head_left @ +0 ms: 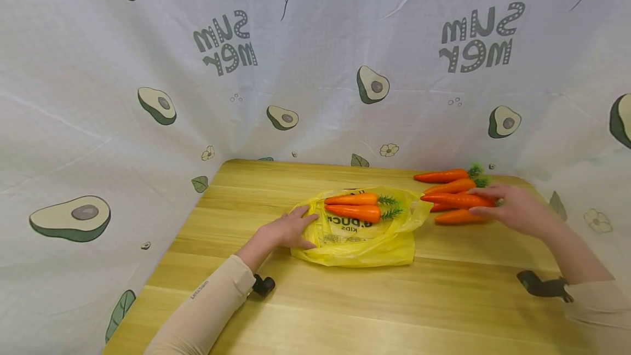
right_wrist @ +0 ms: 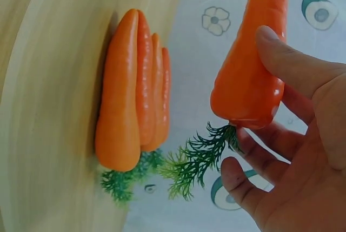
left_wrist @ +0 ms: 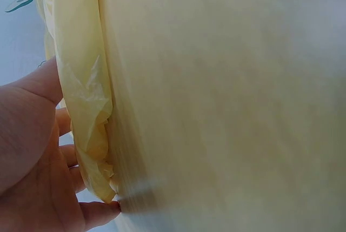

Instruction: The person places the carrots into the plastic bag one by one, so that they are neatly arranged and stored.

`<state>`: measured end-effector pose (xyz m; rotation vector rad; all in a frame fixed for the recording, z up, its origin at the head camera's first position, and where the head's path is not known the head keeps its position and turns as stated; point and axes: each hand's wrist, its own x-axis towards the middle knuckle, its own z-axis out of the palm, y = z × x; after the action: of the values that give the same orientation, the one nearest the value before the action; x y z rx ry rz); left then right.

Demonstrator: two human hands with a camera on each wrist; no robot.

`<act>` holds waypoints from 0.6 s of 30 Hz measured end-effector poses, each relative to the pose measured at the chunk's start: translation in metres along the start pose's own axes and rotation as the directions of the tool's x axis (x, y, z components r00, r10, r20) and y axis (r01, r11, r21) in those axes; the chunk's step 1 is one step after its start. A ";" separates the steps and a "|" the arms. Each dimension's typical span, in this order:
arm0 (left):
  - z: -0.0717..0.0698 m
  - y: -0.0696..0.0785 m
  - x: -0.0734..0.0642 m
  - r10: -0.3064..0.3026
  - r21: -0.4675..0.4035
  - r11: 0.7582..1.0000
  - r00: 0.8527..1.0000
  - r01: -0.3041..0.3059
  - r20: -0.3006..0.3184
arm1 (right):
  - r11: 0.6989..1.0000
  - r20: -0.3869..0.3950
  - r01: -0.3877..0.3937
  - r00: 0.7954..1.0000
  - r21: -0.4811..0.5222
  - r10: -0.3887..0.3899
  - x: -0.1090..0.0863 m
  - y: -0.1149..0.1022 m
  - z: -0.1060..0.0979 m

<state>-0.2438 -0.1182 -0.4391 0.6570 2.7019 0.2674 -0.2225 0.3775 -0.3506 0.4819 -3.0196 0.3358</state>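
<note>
A glossy orange-red carrot (right_wrist: 246,75) with a feathery green top is gripped near its thick end by my right hand (head_left: 520,210), between the thumb and fingers. It is held above several more carrots (right_wrist: 120,102) lying side by side at the table's back right. My left hand (head_left: 291,229) rests with spread fingers on the left edge of a yellow plastic bag (head_left: 365,253), which lies flat and crinkled with dark print. Two carrots (head_left: 352,199) lie parallel on the bag, tops pointing right. In the left wrist view, folded bag film (left_wrist: 84,91) hides part of the fingers.
The wooden table (head_left: 345,305) has rounded back corners. Behind and beside it hangs a pale curtain (head_left: 320,59) printed with avocados and mirrored lettering. Black wrist devices (head_left: 263,286) sit at both wrists, close over the tabletop.
</note>
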 end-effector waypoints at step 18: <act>-0.002 0.002 -0.003 -0.002 -0.017 1.000 1.000 0.002 0.000 | 0.998 -0.004 0.055 0.998 0.031 -0.055 0.006 -0.037 -0.006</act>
<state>-0.2416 -0.1178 -0.4360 0.6496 2.6970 0.2900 -0.2167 0.3426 -0.3365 0.5654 -2.9958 0.3805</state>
